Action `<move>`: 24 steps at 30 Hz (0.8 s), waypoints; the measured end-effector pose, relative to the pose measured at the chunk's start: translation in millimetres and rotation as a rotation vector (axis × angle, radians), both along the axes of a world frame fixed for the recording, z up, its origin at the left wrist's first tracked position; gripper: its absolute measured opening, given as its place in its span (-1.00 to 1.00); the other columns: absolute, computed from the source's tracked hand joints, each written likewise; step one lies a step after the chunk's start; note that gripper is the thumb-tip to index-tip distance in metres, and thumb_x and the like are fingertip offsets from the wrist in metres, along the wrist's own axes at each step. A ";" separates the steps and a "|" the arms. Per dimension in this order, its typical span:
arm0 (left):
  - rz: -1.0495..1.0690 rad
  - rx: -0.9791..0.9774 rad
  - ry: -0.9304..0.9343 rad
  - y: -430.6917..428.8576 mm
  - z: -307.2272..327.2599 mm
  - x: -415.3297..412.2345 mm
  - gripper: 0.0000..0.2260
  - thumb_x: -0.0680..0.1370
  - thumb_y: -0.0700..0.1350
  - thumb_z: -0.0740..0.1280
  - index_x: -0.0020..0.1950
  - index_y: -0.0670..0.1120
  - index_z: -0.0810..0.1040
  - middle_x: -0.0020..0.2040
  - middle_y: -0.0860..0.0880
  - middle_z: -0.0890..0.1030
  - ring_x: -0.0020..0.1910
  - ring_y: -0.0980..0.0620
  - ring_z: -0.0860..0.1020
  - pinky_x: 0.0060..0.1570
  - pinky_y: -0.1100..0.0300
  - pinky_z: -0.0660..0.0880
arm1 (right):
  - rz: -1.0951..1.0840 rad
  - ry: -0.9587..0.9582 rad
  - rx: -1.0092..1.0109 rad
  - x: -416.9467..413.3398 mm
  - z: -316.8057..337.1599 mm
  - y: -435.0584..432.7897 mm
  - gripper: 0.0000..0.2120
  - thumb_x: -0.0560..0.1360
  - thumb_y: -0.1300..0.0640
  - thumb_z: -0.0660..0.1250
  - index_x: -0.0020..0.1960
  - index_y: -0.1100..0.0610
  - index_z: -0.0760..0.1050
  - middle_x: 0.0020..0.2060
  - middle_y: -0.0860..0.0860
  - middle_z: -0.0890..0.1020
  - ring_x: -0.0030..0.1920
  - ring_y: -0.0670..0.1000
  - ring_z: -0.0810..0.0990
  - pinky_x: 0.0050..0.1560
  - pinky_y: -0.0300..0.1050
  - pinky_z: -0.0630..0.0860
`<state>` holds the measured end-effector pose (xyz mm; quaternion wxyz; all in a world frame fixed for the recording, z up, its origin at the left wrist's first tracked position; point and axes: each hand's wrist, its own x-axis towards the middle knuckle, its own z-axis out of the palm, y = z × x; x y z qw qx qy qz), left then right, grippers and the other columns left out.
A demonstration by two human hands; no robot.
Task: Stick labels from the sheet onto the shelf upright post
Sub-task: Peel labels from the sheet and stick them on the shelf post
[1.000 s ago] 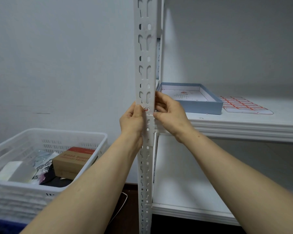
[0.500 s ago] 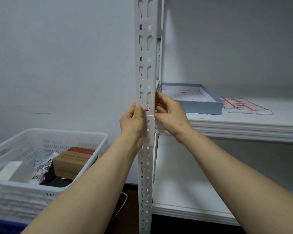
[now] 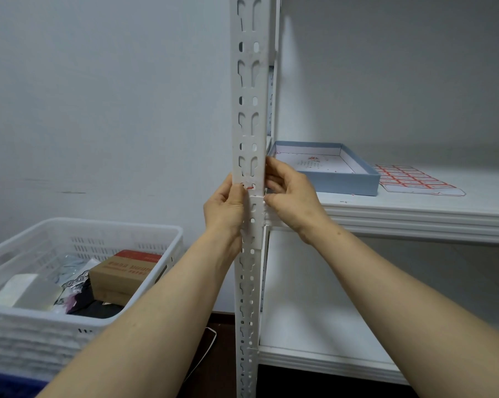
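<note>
A white slotted upright post (image 3: 249,90) runs top to bottom in the middle. A small red-edged white label (image 3: 248,186) lies on its front face at shelf height. My left hand (image 3: 224,209) presses the post's left side with its thumb on the label. My right hand (image 3: 290,196) grips the post's right edge, fingertips against the label's right end. The label sheet (image 3: 412,179), with rows of red-bordered labels, lies flat on the shelf (image 3: 415,216) to the right.
A shallow blue box (image 3: 328,182) with white paper inside sits on the shelf between the post and the sheet. A white plastic crate (image 3: 78,234) at lower left holds a cardboard box (image 3: 124,271) and packets. A lower shelf board (image 3: 314,340) lies below.
</note>
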<state>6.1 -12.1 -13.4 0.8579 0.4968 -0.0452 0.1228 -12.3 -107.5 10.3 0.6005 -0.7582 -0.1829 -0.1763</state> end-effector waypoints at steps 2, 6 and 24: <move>-0.003 0.004 -0.002 0.5 -0.1 -0.2 -0.64 0.51 -0.36 0.13 0.14 -0.10 0.62 -0.33 0.08 0.67 -0.40 0.16 0.59 -0.36 0.31 0.56 | -0.001 0.001 -0.005 0.1 0.0 -0.1 -0.44 0.39 0.55 0.24 0.31 0.17 0.40 -0.11 -0.26 0.52 -0.11 -0.33 0.53 -0.07 -0.49 0.46; -0.023 0.017 -0.008 2.8 -1.6 0.3 -0.62 0.52 -0.37 0.13 0.19 -0.10 0.61 -0.21 0.02 0.68 -0.33 0.15 0.61 -0.27 0.28 0.59 | -0.008 -0.007 -0.009 1.1 -0.5 -0.1 -0.43 0.38 0.55 0.25 0.30 0.13 0.40 -0.10 -0.27 0.53 -0.10 -0.34 0.53 -0.07 -0.49 0.46; -0.060 0.023 -0.020 5.4 -1.6 -1.2 -0.60 0.51 -0.39 0.11 0.21 -0.12 0.59 -0.28 0.09 0.68 -0.35 0.19 0.61 -0.26 0.30 0.59 | -0.004 0.007 -0.025 -0.8 -1.0 0.1 -0.38 0.39 0.52 0.25 0.39 0.13 0.34 0.11 -0.11 0.50 0.12 -0.19 0.49 0.02 -0.47 0.46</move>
